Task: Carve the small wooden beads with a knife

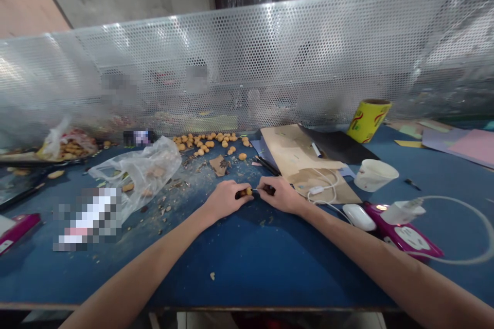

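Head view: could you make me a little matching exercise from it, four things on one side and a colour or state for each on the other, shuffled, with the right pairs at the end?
Things:
1. Left hand
2. Cup
3. Roll
4. Nearer bag

Colours and states:
A. Mostly yellow
B. See-through
C. Pinching a small yellowish piece
D. Mostly white

Right pairs: 1-C, 2-D, 3-A, 4-B

Nothing legible — print on the yellow roll [368, 122] is blurred.
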Action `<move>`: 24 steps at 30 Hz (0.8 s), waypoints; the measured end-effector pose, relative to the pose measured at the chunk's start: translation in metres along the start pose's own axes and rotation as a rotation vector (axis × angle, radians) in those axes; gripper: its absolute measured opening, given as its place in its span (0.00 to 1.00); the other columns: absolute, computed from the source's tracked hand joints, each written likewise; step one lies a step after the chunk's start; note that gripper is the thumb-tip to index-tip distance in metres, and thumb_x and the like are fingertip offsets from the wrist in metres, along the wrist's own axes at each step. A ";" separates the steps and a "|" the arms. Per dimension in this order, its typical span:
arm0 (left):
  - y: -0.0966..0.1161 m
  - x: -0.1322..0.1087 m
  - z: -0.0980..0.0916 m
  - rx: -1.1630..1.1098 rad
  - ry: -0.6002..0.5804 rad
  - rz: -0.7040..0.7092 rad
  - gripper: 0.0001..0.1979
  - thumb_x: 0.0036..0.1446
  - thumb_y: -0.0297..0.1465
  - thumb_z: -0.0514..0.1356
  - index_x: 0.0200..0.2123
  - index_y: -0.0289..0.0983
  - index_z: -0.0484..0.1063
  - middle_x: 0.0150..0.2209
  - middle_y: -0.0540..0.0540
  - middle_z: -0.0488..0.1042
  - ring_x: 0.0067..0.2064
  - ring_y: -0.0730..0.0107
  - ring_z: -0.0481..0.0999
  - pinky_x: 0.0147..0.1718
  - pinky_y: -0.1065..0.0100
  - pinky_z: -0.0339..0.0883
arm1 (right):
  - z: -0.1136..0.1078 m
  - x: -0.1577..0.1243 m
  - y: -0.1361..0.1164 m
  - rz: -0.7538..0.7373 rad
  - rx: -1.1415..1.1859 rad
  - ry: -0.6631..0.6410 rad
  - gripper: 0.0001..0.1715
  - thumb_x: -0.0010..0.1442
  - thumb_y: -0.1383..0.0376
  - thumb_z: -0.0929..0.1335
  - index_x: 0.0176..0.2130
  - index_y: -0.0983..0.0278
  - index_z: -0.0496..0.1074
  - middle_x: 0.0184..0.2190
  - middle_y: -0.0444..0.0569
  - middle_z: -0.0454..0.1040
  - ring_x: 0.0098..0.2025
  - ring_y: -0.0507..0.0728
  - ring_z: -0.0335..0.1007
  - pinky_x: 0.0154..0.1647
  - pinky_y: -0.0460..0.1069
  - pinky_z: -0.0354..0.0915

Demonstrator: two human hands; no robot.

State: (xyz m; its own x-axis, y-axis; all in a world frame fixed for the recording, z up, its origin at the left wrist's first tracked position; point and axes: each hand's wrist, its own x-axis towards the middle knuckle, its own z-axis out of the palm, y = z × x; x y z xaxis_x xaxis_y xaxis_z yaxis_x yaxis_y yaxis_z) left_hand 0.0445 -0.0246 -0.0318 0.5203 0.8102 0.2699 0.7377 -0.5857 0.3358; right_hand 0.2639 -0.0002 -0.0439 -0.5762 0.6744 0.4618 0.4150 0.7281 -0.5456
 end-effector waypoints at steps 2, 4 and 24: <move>0.000 0.000 0.000 0.002 0.012 -0.007 0.16 0.61 0.45 0.57 0.43 0.43 0.77 0.30 0.47 0.75 0.32 0.66 0.72 0.33 0.68 0.62 | -0.001 0.000 0.000 -0.006 0.012 -0.009 0.05 0.57 0.71 0.65 0.28 0.64 0.67 0.23 0.40 0.66 0.24 0.48 0.60 0.28 0.43 0.57; 0.000 0.000 0.001 0.004 0.019 -0.007 0.16 0.61 0.45 0.57 0.44 0.43 0.77 0.30 0.47 0.74 0.32 0.66 0.72 0.33 0.68 0.62 | -0.001 0.000 0.000 -0.013 0.020 -0.010 0.05 0.58 0.70 0.65 0.29 0.64 0.68 0.24 0.41 0.67 0.25 0.48 0.61 0.28 0.43 0.58; 0.000 0.000 0.001 0.006 -0.003 -0.010 0.18 0.62 0.45 0.56 0.46 0.41 0.77 0.31 0.45 0.75 0.32 0.65 0.72 0.33 0.68 0.63 | 0.001 0.000 -0.003 -0.031 -0.042 -0.038 0.06 0.59 0.70 0.65 0.31 0.64 0.69 0.25 0.43 0.71 0.26 0.49 0.64 0.30 0.44 0.59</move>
State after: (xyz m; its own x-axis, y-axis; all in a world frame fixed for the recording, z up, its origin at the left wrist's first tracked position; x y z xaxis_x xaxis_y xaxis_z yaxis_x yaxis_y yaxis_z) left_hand 0.0452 -0.0243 -0.0324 0.5142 0.8162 0.2634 0.7455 -0.5772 0.3334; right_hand 0.2623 -0.0021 -0.0430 -0.6148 0.6471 0.4508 0.4252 0.7534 -0.5017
